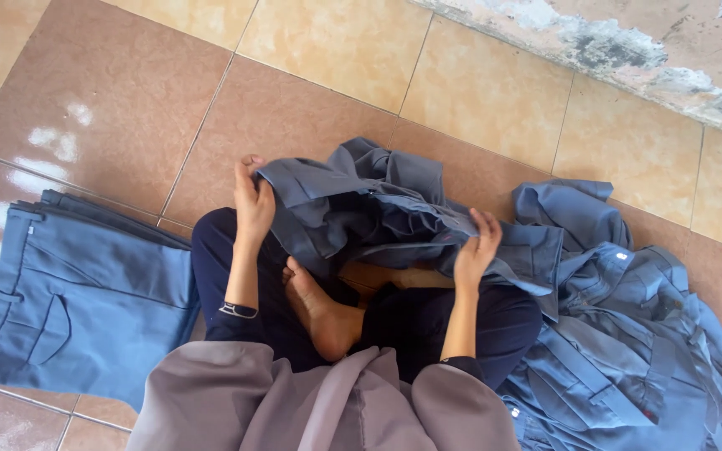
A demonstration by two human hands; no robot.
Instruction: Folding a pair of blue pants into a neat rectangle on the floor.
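Both hands gripping grey-blue trousers [378, 213], centre frame, over lap: left hand [252, 200] fingers clamped on waistband, right hand [476, 250] pinching fabric. Risk: bunched cloth slips w/ uneven pull, creases set.

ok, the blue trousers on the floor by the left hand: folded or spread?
Folded. The blue trousers lie flat in a neat stack on the tiles, edges aligned, back pocket up, apart from the left hand, which grips a crumpled garment.
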